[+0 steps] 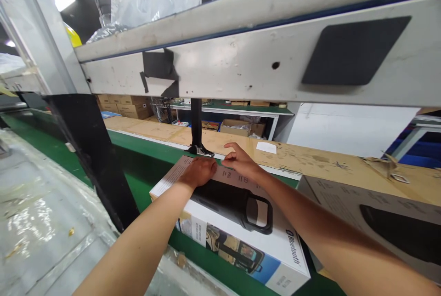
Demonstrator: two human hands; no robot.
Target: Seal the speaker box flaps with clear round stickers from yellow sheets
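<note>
A white speaker box point(237, 222) lies on a green conveyor belt point(131, 149), with a black Bluetooth speaker printed on its top and a photo on its side. My left hand point(201, 170) is over the box's far left part, its fingers curled and closed. What those fingers hold, if anything, is hidden. To the right of it, my right hand point(240, 161) hovers by the far edge of the box, thumb and fingers apart, with nothing visible between them. Whether it touches the box I cannot tell.
A second speaker box point(375, 222) sits right on the belt. A pale beam point(220, 73) crosses above my hands, with a black-wrapped post point(93, 158) at left and a thinner black post point(196, 123) beyond the box. Brown cardboard point(306, 156) lines the far side.
</note>
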